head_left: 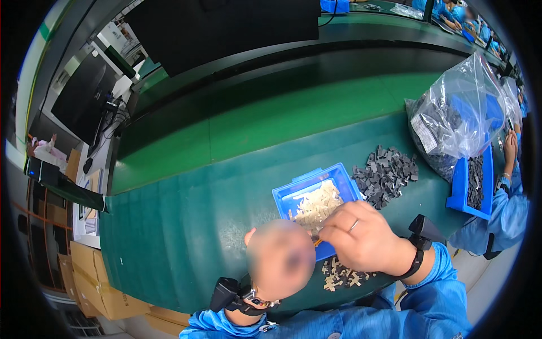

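A blue tray [293,187] on the green table holds a heap of small cream-coloured pieces [319,204]. Over its near right part is my right hand [361,237], a ring on one finger, with thumb and fingers pinched together. A thin yellow-orange sliver shows by these fingertips; what they grip is not clear. My left hand [280,260] is beside the tray's near left corner, and a blur covers its fingers. Small pieces, cream and dark, [341,276] lie near the table's front edge, below my right hand. Beyond that hand is a pile of small dark grey pieces [387,174].
A clear plastic bag [446,127] of dark pieces stands at the right. Beside it is a blue bin [488,178] with dark pieces, near another person's arm [511,158]. A large black panel [237,34] overhangs the far side. Cardboard boxes [107,282] stand at the left.
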### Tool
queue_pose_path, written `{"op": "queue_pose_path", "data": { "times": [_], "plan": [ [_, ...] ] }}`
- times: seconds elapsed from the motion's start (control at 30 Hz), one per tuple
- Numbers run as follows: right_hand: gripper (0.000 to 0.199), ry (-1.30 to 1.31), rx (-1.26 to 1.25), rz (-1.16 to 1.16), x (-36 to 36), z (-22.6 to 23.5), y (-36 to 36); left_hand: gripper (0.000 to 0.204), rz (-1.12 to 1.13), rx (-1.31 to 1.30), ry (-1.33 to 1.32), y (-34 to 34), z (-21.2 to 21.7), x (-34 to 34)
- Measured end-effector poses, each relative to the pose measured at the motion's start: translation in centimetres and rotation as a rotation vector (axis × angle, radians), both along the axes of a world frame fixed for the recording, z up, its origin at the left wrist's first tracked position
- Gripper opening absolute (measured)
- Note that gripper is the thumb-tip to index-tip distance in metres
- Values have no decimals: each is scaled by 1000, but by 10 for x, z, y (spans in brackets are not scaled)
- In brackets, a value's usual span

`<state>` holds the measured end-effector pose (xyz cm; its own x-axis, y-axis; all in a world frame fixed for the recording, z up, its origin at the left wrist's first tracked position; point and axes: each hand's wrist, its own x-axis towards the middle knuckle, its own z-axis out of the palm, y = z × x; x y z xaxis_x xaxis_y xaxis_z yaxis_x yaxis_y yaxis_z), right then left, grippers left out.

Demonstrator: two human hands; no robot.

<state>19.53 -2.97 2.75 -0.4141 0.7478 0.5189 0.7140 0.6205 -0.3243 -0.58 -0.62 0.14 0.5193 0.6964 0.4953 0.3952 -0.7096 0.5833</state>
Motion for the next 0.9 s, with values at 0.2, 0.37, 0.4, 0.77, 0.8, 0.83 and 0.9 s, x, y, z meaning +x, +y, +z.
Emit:
{"op": "queue_pose_path", "data": {
  "times": [0.2, 0.37, 0.4, 0.77, 0.8, 0.83, 0.9],
  "plan": [
    [28, 29, 34, -135, 7, -5, 0, 49, 89, -108, -143, 2, -11, -1],
    [33, 74, 42, -69, 5, -7, 1, 48, 132, -110, -212, 3, -16, 0],
    [32, 119, 18, -72, 4, -5, 0, 47, 131, -113, -195, 3, -15, 0],
    [18, 214, -73, -4, -1, -7, -3, 46, 90, -53, -58, 1, -3, 5],
    [16, 217, -96, -5, -1, -5, -4, 46, 92, -20, -12, 1, -2, 5],
    [14, 219, -118, -7, -2, -4, -4, 46, 91, -20, -12, 0, -2, 6],
    [14, 229, -113, -15, -2, -4, -5, 46, 85, -20, -36, 0, -4, 6]
  ]
}}
